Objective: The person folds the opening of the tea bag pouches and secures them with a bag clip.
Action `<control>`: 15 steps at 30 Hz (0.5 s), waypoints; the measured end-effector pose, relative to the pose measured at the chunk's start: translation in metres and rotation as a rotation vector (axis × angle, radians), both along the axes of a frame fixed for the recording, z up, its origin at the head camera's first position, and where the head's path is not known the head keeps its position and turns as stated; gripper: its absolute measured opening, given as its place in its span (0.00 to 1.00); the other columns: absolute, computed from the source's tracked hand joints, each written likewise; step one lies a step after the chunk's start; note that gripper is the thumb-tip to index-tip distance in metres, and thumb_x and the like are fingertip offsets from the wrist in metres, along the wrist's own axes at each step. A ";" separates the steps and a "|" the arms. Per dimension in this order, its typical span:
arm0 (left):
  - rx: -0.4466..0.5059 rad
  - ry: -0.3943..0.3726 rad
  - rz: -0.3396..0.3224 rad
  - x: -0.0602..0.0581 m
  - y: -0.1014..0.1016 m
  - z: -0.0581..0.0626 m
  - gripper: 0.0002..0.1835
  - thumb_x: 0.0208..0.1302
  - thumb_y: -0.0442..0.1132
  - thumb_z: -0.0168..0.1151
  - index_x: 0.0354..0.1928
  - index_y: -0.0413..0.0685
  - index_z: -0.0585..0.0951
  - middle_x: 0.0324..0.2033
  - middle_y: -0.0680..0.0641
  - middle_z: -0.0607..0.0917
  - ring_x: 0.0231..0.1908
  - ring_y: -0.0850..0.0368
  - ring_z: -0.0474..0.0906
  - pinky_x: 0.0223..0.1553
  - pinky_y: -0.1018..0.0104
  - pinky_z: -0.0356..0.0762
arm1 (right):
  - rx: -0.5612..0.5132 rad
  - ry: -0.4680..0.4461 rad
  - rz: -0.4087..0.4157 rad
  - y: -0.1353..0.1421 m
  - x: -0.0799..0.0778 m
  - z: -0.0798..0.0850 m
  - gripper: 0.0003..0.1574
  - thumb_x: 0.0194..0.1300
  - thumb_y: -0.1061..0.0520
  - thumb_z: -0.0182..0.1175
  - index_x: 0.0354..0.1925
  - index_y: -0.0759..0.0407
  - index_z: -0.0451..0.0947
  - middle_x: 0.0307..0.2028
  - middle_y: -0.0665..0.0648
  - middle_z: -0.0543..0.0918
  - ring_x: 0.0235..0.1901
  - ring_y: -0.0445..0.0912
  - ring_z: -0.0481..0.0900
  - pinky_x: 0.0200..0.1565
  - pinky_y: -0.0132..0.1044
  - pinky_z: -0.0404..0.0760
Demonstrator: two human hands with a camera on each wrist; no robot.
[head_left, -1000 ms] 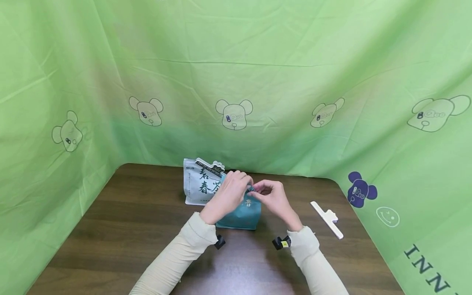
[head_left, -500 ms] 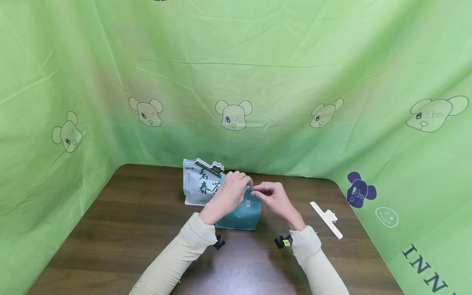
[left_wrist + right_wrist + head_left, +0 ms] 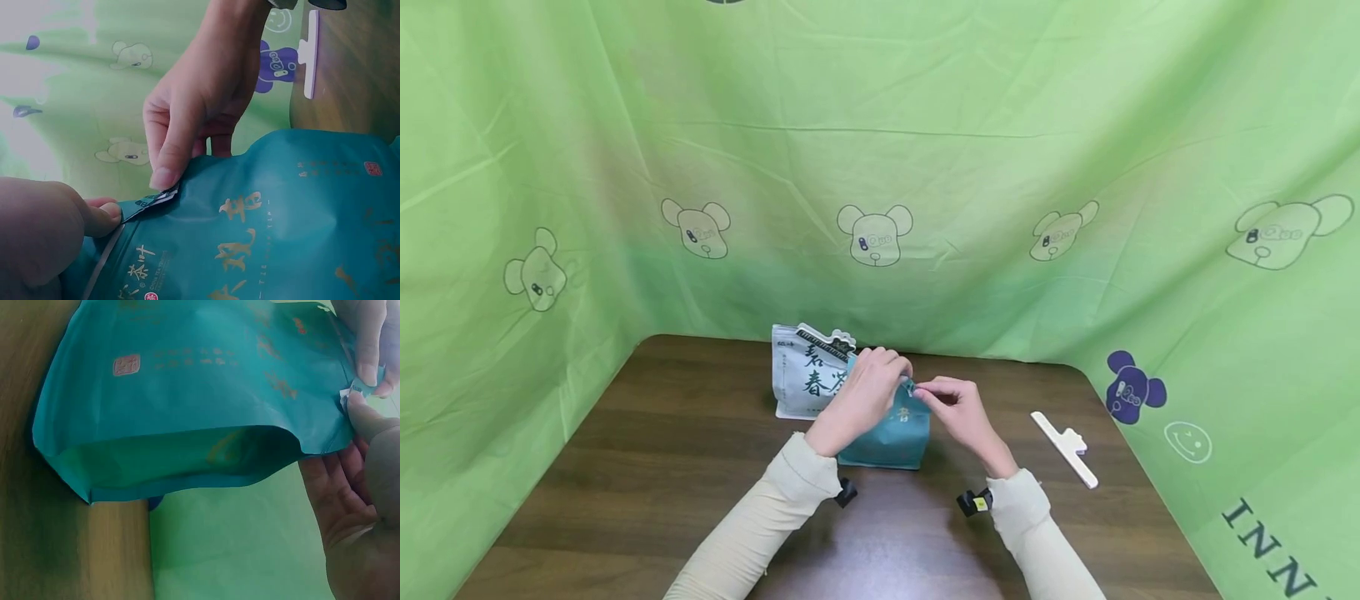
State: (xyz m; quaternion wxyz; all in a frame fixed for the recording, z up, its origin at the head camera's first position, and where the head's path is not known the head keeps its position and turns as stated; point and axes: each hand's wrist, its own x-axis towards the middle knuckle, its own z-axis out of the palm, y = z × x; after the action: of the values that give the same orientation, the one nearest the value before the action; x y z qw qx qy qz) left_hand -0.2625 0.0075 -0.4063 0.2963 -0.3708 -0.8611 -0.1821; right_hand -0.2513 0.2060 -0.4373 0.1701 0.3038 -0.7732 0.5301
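Note:
A teal tea bag [image 3: 886,443] with gold lettering stands on the table. My left hand [image 3: 865,393] pinches its top edge, with the fingertips beside a pale seam line in the left wrist view. At the top right corner, my right hand [image 3: 961,408] pinches the bag between thumb and fingers. A small folded strip [image 3: 152,204] of the top edge, showing white print, lies between the two hands. In the right wrist view, the right thumb presses that strip close to the left fingertips, and the bag's gusseted side [image 3: 181,459] faces the camera.
Behind and left of it stands a pale silver tea bag [image 3: 793,379] with dark lettering, a white clip [image 3: 826,340] across its top. Another white clip [image 3: 1065,448] lies on the wooden table [image 3: 647,458] at right. A green printed cloth [image 3: 880,167] surrounds the table.
The right hand shifts slightly at the bag's corner, its fingers now drawn closer together around the edge. The left hand, the bags and the clips keep their places.

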 end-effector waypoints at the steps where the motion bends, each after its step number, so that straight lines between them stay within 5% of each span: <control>1: 0.000 0.007 0.004 0.000 0.000 0.000 0.03 0.68 0.32 0.65 0.39 0.48 0.84 0.34 0.51 0.85 0.36 0.54 0.78 0.41 0.62 0.71 | -0.003 0.007 0.010 0.001 0.000 -0.001 0.07 0.64 0.76 0.62 0.39 0.76 0.86 0.30 0.70 0.85 0.26 0.40 0.78 0.29 0.25 0.76; 7: -0.016 0.044 0.018 0.001 0.002 -0.001 0.02 0.67 0.33 0.66 0.38 0.48 0.85 0.33 0.51 0.85 0.36 0.54 0.78 0.39 0.63 0.71 | -0.045 0.027 0.037 0.002 0.001 -0.007 0.09 0.63 0.79 0.60 0.42 0.81 0.83 0.30 0.73 0.83 0.27 0.36 0.75 0.28 0.23 0.73; 15: -0.022 0.024 0.023 0.001 0.003 -0.002 0.02 0.68 0.34 0.65 0.39 0.48 0.85 0.34 0.51 0.85 0.36 0.54 0.77 0.40 0.63 0.71 | -0.059 0.053 0.008 0.000 0.000 -0.009 0.08 0.62 0.78 0.61 0.40 0.79 0.84 0.29 0.72 0.84 0.28 0.46 0.81 0.33 0.24 0.80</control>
State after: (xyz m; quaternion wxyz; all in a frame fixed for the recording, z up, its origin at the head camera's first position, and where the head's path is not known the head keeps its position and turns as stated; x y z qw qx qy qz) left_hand -0.2619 0.0100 -0.4079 0.3049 -0.3662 -0.8636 -0.1647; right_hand -0.2515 0.2058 -0.4461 0.1970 0.3157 -0.7513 0.5450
